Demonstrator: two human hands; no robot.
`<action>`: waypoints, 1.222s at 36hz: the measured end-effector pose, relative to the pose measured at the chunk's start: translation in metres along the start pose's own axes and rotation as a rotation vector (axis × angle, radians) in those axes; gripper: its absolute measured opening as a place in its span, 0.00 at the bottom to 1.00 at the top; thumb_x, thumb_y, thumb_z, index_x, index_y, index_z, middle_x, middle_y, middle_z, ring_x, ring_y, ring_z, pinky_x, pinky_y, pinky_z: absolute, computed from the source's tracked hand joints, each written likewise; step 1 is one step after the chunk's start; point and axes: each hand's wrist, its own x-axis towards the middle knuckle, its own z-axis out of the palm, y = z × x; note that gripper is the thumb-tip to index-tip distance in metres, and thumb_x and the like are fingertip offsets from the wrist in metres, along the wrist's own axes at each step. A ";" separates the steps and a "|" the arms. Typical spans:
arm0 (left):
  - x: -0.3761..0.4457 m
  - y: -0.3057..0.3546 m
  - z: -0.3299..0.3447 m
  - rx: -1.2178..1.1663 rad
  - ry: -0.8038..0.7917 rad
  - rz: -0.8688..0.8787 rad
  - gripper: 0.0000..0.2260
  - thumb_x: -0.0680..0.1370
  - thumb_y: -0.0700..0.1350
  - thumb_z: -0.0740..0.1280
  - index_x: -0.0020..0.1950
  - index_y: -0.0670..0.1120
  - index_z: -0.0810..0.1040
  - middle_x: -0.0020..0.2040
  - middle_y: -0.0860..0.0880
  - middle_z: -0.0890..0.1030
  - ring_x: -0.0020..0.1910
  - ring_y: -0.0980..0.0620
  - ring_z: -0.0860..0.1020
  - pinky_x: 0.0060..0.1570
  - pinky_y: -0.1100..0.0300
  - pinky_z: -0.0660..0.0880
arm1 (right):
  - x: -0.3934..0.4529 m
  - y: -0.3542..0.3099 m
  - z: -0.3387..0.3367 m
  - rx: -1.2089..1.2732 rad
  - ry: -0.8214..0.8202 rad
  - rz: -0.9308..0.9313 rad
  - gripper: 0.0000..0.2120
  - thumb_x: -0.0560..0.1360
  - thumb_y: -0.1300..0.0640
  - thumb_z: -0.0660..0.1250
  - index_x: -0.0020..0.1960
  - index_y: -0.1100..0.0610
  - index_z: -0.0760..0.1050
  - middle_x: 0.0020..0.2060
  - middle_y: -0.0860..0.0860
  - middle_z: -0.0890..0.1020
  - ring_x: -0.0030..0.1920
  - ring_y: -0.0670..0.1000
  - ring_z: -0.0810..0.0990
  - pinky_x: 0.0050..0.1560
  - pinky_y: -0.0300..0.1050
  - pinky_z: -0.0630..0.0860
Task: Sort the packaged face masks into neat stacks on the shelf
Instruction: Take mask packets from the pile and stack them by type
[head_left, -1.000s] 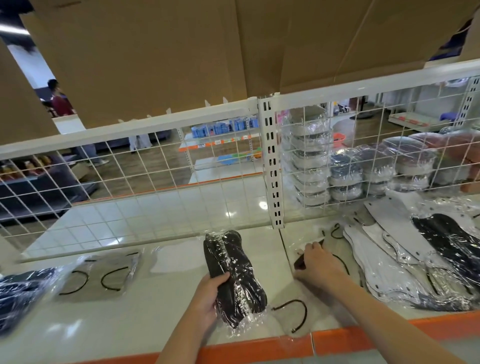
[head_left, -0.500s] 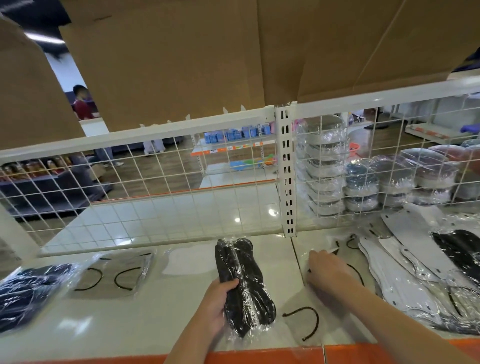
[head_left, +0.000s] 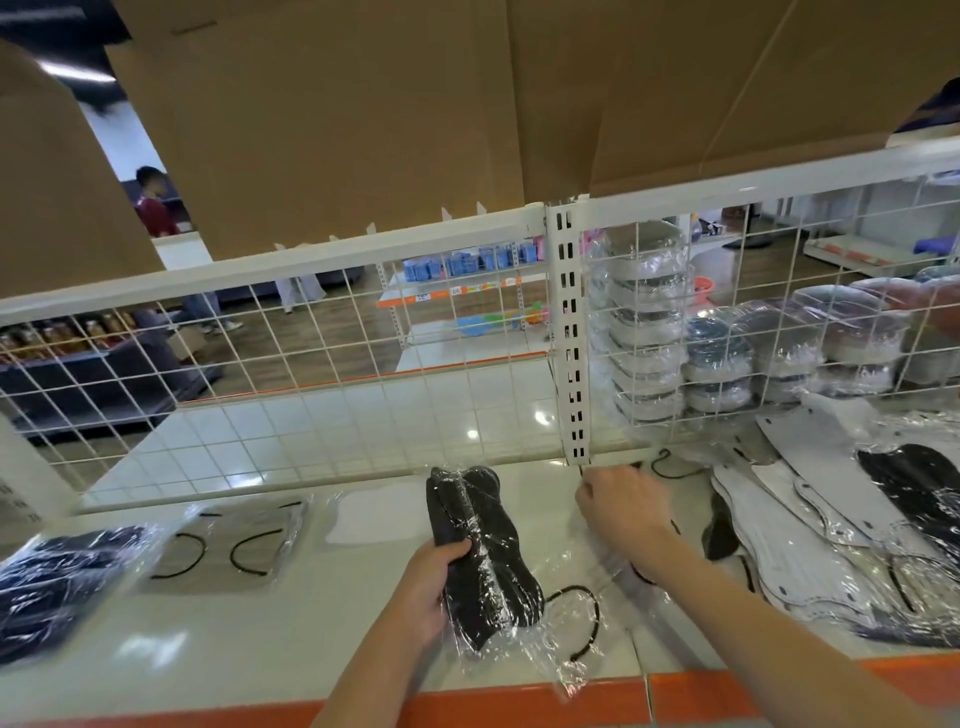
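A stack of black masks in clear wrap lies on the white shelf, and my left hand grips its left side. To its right my right hand pinches the far edge of a clear packet that lies flat on the shelf with a black ear loop showing. A spread pile of white and black packaged masks lies at the right. Further left lie a white mask packet, a grey packet with black loops and a dark blue pile.
A white wire grid with an upright post backs the shelf. Behind it at the right stand stacks of wrapped cup masks. Cardboard boxes sit overhead. An orange strip edges the shelf front. A person stands far off.
My right hand has moved from the flat packet's middle up to its far edge near the post. My left hand keeps its hold on the black stack.
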 end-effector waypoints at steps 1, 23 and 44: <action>0.000 0.001 0.001 -0.003 0.000 -0.007 0.05 0.79 0.35 0.61 0.51 0.38 0.76 0.44 0.39 0.82 0.43 0.42 0.80 0.41 0.52 0.75 | 0.000 -0.002 -0.002 0.043 0.044 -0.014 0.13 0.78 0.54 0.54 0.46 0.54 0.78 0.39 0.49 0.79 0.42 0.50 0.76 0.38 0.42 0.69; 0.019 -0.009 0.023 -0.230 -0.101 -0.146 0.22 0.80 0.56 0.58 0.57 0.39 0.79 0.49 0.38 0.83 0.50 0.41 0.80 0.50 0.48 0.75 | -0.033 -0.024 -0.012 0.595 -0.357 -0.402 0.03 0.79 0.54 0.61 0.47 0.50 0.72 0.46 0.47 0.80 0.46 0.45 0.78 0.49 0.33 0.73; 0.009 0.015 -0.001 0.064 -0.112 0.429 0.08 0.74 0.36 0.68 0.52 0.43 0.79 0.44 0.45 0.84 0.46 0.47 0.82 0.42 0.60 0.78 | -0.016 -0.050 0.022 1.102 -0.257 -0.091 0.14 0.76 0.67 0.63 0.59 0.56 0.71 0.49 0.47 0.78 0.52 0.48 0.77 0.48 0.34 0.74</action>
